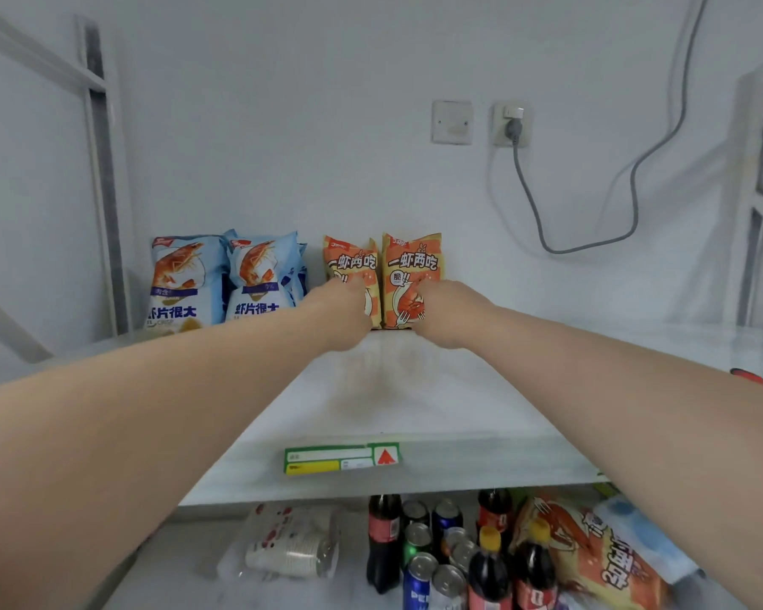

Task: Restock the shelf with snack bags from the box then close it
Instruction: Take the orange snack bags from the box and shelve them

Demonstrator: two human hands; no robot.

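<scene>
Two orange snack bags stand upright side by side at the back of the white shelf (415, 389), against the wall. My left hand (342, 312) is closed on the lower part of the left orange bag (349, 264). My right hand (443, 312) is closed on the lower part of the right orange bag (412, 266). Both arms reach straight out over the shelf. To the left stand blue shrimp-chip bags (181, 284), upright in a row with more behind them. The box is out of view.
A price label (342, 459) sits on the shelf's front edge. The lower shelf holds cola bottles (384, 539), drink cans (419, 543), a sleeve of paper cups (291, 548) and a large orange snack bag (591, 552). A grey cable (534, 204) hangs from a wall socket.
</scene>
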